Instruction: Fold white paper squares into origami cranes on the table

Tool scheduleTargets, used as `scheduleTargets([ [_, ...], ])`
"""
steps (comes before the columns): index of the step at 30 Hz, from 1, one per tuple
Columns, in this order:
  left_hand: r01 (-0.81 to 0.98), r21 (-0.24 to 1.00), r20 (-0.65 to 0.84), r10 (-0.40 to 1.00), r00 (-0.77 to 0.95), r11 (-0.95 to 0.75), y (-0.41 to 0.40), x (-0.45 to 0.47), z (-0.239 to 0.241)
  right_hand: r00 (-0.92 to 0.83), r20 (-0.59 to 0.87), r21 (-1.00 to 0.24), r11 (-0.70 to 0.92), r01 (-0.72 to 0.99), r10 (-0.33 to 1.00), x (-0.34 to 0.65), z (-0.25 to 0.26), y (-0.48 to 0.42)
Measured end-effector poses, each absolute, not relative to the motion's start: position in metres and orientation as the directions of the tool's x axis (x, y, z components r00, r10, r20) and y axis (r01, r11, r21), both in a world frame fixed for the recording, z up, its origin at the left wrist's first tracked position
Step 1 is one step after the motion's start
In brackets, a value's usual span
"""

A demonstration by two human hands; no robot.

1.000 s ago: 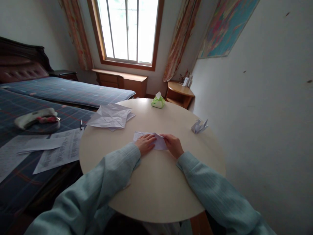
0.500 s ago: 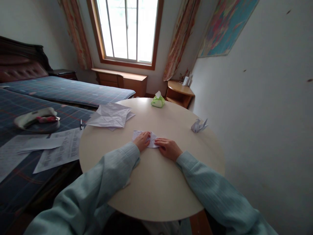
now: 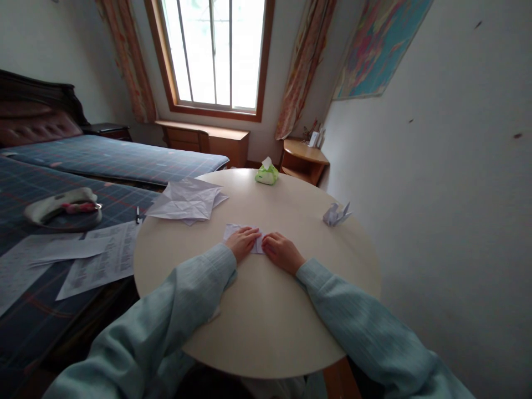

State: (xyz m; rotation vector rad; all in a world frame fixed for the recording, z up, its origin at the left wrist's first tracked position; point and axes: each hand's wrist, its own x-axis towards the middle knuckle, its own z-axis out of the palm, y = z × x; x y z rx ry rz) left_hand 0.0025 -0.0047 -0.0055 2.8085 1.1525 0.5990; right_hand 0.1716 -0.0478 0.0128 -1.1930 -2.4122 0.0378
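Left hand (image 3: 243, 243) lies palm down across the folded white paper (image 3: 256, 247), its fingers stretched out side by side on top and pointing right. The right hand (image 3: 280, 250) rests at the paper's right end with its fingers bent and gathered there; I cannot tell whether they pinch the edge or only press on it. The two hands are near each other, a small part of the paper showing between their fingertips and another beyond the left hand. The paper lies near the middle of the cream round table (image 3: 282, 316), and the hands cover much of it. By the left sleeve (image 3: 183, 291) is a small pale item (image 3: 214, 315), partly hidden and too unclear to name.

On the far left of the table sits a pile of creased paper sheets (image 3: 187, 200), well apart from the hands. A folded paper crane (image 3: 336, 215) stands toward the right edge, and a green tissue pack (image 3: 266, 174) with a tissue sticking up is at the far rim. Left of the table, the plaid bed (image 3: 120, 158) bears printed sheets (image 3: 103, 259), a pen (image 3: 138, 215) and a white bag (image 3: 62, 205)
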Motion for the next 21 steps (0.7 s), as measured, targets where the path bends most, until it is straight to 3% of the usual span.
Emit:
scheduleTargets([
  [6, 0.753, 0.141, 0.326, 0.748, 0.578, -0.643, -0.011, 0.007, 0.003, -0.574, 0.292, -0.166, 0.632, 0.757, 0.765, 0.171, 0.001, -0.045],
  [12, 0.769, 0.178, 0.228, 0.786, 0.575, -0.614, -0.011, 0.006, -0.002, -0.556, 0.161, -0.152, 0.577, 0.802, 0.815, 0.171, -0.003, -0.044],
  [21, 0.799, 0.158, 0.119, 0.815, 0.568, -0.58, -0.011, 0.003, -0.002, -0.548, 0.12, -0.16, 0.561, 0.812, 0.828, 0.171, 0.0, -0.046],
])
